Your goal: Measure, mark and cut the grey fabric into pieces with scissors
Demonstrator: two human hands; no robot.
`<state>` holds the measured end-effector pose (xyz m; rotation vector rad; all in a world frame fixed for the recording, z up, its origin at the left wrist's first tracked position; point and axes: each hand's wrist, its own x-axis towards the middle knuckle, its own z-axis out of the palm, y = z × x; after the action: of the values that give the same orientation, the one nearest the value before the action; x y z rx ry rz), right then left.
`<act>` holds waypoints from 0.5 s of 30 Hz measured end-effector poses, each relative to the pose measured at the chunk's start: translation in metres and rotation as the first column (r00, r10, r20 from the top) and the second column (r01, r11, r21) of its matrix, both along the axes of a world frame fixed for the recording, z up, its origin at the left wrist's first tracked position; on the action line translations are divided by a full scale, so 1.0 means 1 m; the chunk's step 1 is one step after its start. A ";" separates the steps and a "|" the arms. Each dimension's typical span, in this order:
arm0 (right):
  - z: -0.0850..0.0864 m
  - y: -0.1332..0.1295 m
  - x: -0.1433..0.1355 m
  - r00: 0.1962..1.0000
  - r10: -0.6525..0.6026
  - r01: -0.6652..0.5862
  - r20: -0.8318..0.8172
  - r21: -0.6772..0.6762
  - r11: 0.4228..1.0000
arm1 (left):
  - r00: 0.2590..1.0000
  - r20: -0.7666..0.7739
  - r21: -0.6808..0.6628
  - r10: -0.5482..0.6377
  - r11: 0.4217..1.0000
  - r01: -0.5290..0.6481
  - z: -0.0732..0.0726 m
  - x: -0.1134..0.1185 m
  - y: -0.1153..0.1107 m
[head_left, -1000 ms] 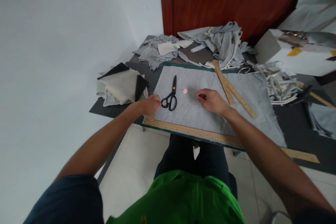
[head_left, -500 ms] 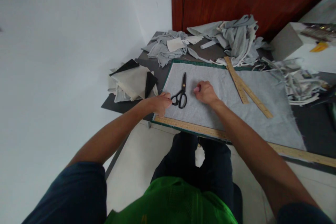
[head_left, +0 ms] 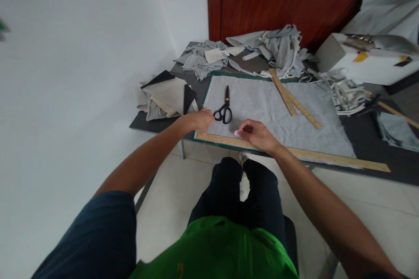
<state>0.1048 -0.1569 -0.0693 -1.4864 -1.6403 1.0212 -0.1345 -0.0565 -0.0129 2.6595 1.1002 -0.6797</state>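
Note:
My left hand [head_left: 203, 121] rests at the left end of a long wooden ruler [head_left: 327, 157], its fingers bent down and its lower fingertips at the ruler's edge. The ruler lies along the near edge of a light grey cloth [head_left: 262, 100]. Between the fingertips of my right hand [head_left: 257, 133] is a piece of pink tailor's chalk [head_left: 238, 132], close above the ruler and cloth. Black-handled scissors [head_left: 225, 107] lie on the cloth between my hands, blades pointing away.
Two shorter wooden rulers [head_left: 296, 102] cross on the cloth at the right. A green cutting mat [head_left: 229, 74] shows under its edges. Folded fabric pieces [head_left: 166, 98] lie left, and grey scraps [head_left: 203, 59] lie behind. A white box [head_left: 369, 61] stands at the back right.
My right hand has come toward me with the chalk, from mid-cloth down to the ruler. My left hand stays at the ruler's left end. The view has shifted slightly right.

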 end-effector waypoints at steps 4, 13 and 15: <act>-0.013 -0.012 -0.006 0.999 -0.008 0.007 -0.041 -0.016 1.000 | 0.993 -0.045 -0.004 0.113 0.994 -0.113 0.001 0.000 -0.010; -0.031 -0.021 -0.010 0.998 -0.047 0.054 -0.050 0.132 0.990 | 0.989 -0.034 0.008 0.145 0.989 -0.145 0.010 0.001 -0.029; -0.033 -0.021 -0.009 0.998 -0.040 0.046 -0.047 0.140 0.989 | 0.985 -0.001 -0.066 0.174 0.983 -0.174 0.011 0.006 -0.033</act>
<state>0.0959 -0.1781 -0.1020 -1.3901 -1.6079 0.8890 -0.1282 -0.0897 -0.0018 2.4724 1.2683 -0.6639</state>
